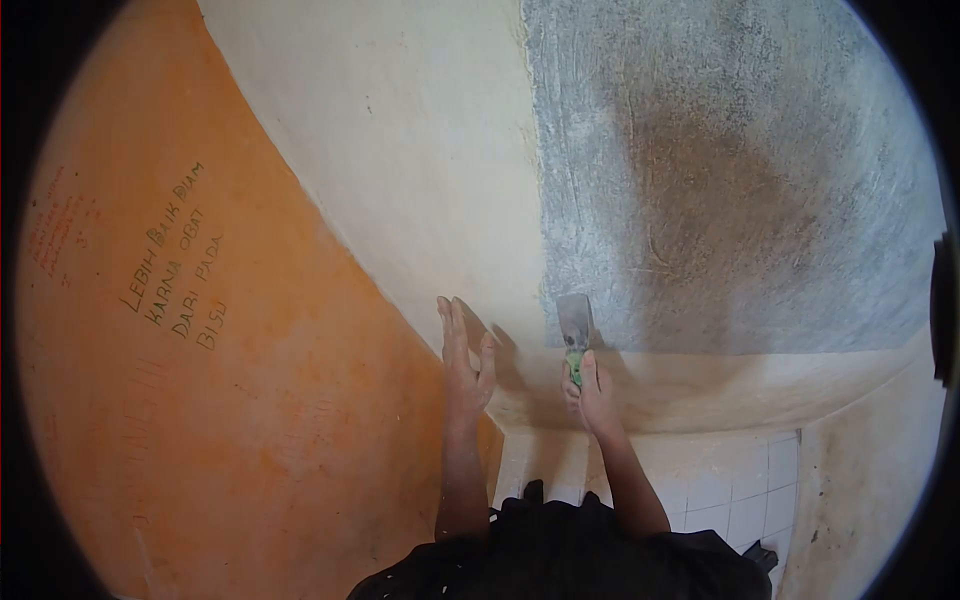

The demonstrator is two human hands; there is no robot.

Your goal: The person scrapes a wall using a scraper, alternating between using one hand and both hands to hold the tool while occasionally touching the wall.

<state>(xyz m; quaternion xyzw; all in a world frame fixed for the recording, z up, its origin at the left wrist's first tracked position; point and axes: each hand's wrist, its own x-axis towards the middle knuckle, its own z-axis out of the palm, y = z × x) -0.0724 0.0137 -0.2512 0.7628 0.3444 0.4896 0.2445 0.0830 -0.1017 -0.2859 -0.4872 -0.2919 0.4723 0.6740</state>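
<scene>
My right hand (pixel 592 392) is closed around the green handle of a putty knife (pixel 575 322). The knife's flat grey blade points upward over the lower left corner of a rough grey patch (pixel 700 180) on the wall. To the left, my left hand (pixel 466 360) is raised with its fingers apart and nothing in it. It is beside the cream wall (pixel 420 150), near the border with the orange wall; whether it touches the surface I cannot tell.
An orange wall (pixel 240 380) with handwriting fills the left side. White floor tiles (pixel 735 490) show below, near my dark clothing (pixel 570 560). Another pale wall (pixel 860 470) rises at the right, with a dark object (pixel 942 310) at the edge.
</scene>
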